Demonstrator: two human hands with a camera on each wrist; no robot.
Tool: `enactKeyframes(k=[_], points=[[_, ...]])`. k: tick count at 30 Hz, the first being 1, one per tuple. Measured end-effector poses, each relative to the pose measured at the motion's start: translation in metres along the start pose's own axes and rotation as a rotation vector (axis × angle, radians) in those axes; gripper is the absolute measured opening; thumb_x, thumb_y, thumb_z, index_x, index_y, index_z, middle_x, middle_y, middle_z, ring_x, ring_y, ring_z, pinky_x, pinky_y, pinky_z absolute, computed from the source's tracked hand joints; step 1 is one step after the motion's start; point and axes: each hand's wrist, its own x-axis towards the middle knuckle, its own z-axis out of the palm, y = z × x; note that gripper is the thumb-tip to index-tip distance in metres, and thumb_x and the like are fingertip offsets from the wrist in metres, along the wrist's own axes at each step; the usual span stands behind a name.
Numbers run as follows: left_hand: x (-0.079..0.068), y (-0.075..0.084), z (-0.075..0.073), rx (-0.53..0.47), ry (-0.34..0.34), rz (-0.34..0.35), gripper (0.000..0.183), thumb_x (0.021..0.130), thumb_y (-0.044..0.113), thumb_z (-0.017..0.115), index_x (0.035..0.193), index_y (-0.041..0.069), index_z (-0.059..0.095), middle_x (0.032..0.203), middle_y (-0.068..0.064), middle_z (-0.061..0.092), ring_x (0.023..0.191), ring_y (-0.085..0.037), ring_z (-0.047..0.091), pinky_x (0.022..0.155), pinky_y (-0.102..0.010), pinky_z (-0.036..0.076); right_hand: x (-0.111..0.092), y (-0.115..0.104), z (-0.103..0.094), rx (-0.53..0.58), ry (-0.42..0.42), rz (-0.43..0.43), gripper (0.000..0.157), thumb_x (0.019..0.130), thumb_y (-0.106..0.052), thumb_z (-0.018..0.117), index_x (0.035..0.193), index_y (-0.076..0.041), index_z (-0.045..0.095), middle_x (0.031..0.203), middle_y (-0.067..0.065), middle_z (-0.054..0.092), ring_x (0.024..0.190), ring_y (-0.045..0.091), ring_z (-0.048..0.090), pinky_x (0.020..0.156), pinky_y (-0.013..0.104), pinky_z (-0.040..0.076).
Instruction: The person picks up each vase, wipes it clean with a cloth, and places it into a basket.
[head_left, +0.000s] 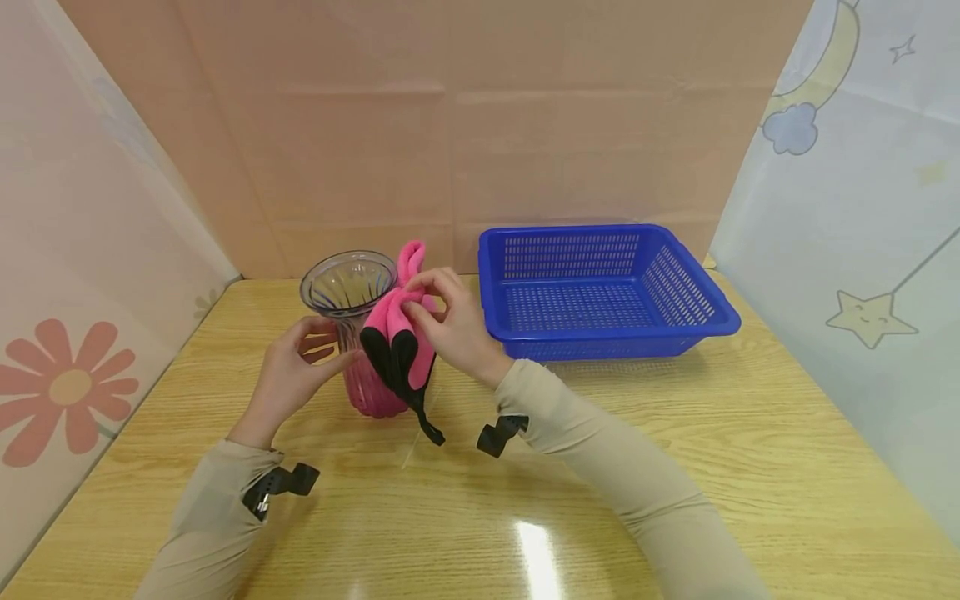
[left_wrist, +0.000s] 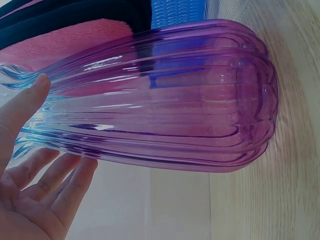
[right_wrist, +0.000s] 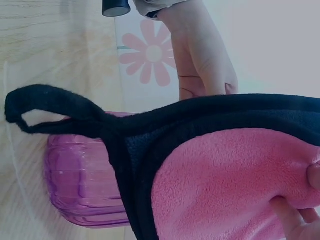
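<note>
Can make out no text, label, brand, number or sign on the vase, the pink-and-black cloth, the blue basket, the counter, the black wrist straps or the printed wall sheets.

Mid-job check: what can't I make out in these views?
Glass vase, rim: left wrist view, cut off by the left edge; right wrist view, behind the pink-and-black cloth.
Left hand, fingertips: right wrist view, behind the cloth.
Right hand: right wrist view, mostly cut off by the right and bottom edges.
Blue basket: left wrist view, cut off by the top edge, partly behind cloth and vase.
</note>
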Motion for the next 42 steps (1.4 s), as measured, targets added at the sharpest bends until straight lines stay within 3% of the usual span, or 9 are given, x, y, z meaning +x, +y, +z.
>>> enactKeyframes(k=[6, 14, 22, 30, 42], points=[[-0.001, 0.001, -0.001, -0.005, 0.003, 0.007, 0.049, 0.082, 0.016, 0.071, 0.122, -0.002, 0.049, 0.120, -0.025, 0.056, 0.110, -0.040, 0.059, 0.094, -0.047, 0.049, -0.004, 0.005, 0.005, -0.066, -0.016, -0.021, 0.015, 0.084, -0.001, 0.064, 0.098, 0.001, 0.060, 0.103, 0.016, 0.056, 0.101, 0.026, 0.059, 0.082, 0.027, 0.057], [0.000, 0.000, 0.001, -0.008, 0.016, 0.038, 0.047, 0.082, 0.013, 0.071, 0.121, -0.003, 0.050, 0.119, -0.025, 0.058, 0.109, -0.038, 0.058, 0.092, -0.048, 0.049, -0.006, 0.011, 0.011, -0.070, -0.023, -0.018, 0.014, 0.084, -0.001, 0.065, 0.097, 0.001, 0.061, 0.103, 0.017, 0.057, 0.101, 0.027, 0.059, 0.087, 0.026, 0.054], [-0.001, 0.000, 0.001, -0.013, 0.013, 0.020, 0.047, 0.082, 0.013, 0.070, 0.121, -0.003, 0.049, 0.119, -0.025, 0.056, 0.111, -0.040, 0.058, 0.093, -0.048, 0.049, -0.010, 0.015, 0.014, -0.087, -0.065, 0.006, 0.014, 0.084, -0.002, 0.065, 0.097, 0.002, 0.060, 0.103, 0.017, 0.056, 0.100, 0.026, 0.060, 0.086, 0.025, 0.055], [0.000, -0.001, 0.001, -0.009, 0.000, -0.012, 0.049, 0.082, 0.020, 0.072, 0.119, -0.002, 0.049, 0.119, -0.023, 0.055, 0.112, -0.042, 0.058, 0.093, -0.049, 0.049, -0.015, 0.021, 0.015, -0.143, -0.101, 0.076, 0.014, 0.086, -0.004, 0.063, 0.099, 0.000, 0.060, 0.105, 0.016, 0.055, 0.103, 0.025, 0.060, 0.087, 0.027, 0.055], [0.001, -0.002, 0.003, -0.014, 0.008, -0.014, 0.054, 0.080, 0.027, 0.074, 0.120, 0.000, 0.050, 0.119, -0.021, 0.056, 0.111, -0.041, 0.059, 0.092, -0.050, 0.050, -0.025, 0.033, 0.016, -0.212, -0.124, 0.064, 0.013, 0.087, -0.004, 0.062, 0.098, 0.000, 0.058, 0.104, 0.016, 0.055, 0.102, 0.026, 0.058, 0.089, 0.031, 0.054]])
